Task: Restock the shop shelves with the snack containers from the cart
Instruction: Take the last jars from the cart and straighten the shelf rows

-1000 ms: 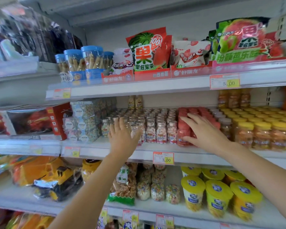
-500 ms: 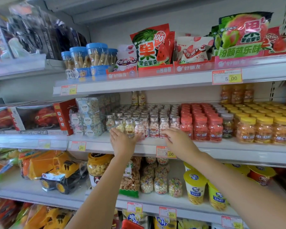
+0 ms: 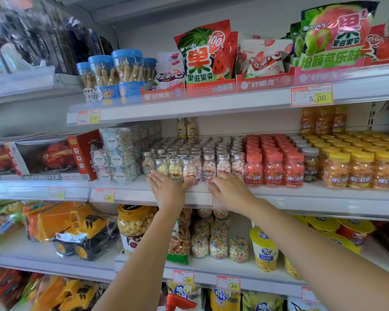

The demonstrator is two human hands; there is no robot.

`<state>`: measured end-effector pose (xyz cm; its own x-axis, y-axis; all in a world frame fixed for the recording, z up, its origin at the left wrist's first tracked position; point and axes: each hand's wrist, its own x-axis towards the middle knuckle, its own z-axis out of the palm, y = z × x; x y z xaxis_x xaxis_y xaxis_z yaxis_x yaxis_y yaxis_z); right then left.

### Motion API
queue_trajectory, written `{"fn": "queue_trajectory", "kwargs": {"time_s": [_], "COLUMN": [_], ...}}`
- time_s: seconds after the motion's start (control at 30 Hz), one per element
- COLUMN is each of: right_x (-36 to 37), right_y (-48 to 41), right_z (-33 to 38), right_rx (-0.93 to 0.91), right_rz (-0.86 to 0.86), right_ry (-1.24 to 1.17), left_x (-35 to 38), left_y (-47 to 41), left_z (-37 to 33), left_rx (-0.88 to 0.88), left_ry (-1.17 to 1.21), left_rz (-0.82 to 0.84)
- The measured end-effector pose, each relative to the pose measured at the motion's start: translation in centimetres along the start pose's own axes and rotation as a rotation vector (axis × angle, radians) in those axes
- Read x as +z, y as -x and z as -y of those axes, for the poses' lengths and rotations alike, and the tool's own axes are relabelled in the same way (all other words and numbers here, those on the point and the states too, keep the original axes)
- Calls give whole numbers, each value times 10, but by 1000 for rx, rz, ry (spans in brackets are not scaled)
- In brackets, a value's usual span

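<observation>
Head view: on the left of the middle shelf [image 3: 323,198] sits a red toy box [image 3: 43,156], then clear candy boxes [image 3: 119,158]. Next come the little silver-cap bottles [image 3: 222,163], the snack containers I am putting out. They stand in tight rows, and the front row is right at the shelf edge. My left hand [image 3: 169,189] is open, fingers straight, flat against the front bottles. My right hand [image 3: 230,190] is just beside it, touching the foot of the pink bottles. Its fingers bend a bit and I cannot tell if they hold one. Then come red-cap jars [image 3: 272,169] and yellow-lid jars [image 3: 357,171]. I think I am lining up the front row. The bottles are thin and tall, so a hard push could tip one, knock its neighbours, or drop one off the edge. The cart is not in view.
</observation>
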<state>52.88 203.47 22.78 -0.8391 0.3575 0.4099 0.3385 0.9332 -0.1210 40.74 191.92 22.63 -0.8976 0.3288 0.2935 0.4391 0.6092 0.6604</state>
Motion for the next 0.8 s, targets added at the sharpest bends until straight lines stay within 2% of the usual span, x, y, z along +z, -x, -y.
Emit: {"fn": "queue_trajectory", "kwargs": {"time_s": [0.23,0.37,0.57,0.8], "right_x": [-19,-56,-158,-234], "right_y": [16,40,104,178], "right_z": [-3,-4,1,8], "right_rx": [-15,-53,-38,-14], "right_rz": [-80,-130,15,-77], "right_ry": [-239,-244,-231,-460], "left_x": [-5,-30,-111,-173], "left_y": [25,64,114,157], "left_z": [-9,-33,-67,-64], "left_rx": [51,280,563,657], "left_ry": [-19,-23,128,343], "left_rz": [35,25,155,268]}}
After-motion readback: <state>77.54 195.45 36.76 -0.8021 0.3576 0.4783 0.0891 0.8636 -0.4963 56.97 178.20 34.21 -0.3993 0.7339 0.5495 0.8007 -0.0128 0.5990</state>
